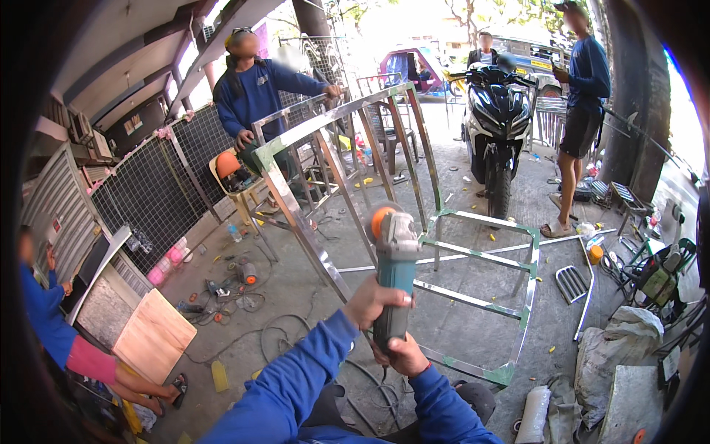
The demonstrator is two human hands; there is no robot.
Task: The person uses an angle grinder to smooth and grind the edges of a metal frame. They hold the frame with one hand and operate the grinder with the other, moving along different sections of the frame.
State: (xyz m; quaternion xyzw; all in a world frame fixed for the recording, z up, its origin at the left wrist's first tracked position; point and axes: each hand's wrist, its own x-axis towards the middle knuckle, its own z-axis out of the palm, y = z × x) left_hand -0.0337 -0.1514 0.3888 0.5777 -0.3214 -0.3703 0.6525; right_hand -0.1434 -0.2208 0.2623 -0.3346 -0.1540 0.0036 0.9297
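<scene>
An angle grinder (397, 268) with a teal and black body is held upright in front of me. My left hand (376, 300) wraps round its middle, and lower down my right hand (405, 355) grips the black rear end. The orange disc (384, 220) at its top looks blurred at the rim. Beyond and around the tool stands a shiny metal chair frame (297, 214) with upright back bars and green patches at its corners. Its seat part (477, 300) spreads to the right of the grinder. Whether the disc touches the metal, I cannot tell.
Across the frame a person (255, 89) in blue rests hands on a similar frame. A motorcycle (498, 126) and another person (584, 81) stand at back right. Cables (285, 325) and power tools (244, 274) lie left; sacks (621, 348) lie right. A wooden board (155, 333) leans at left.
</scene>
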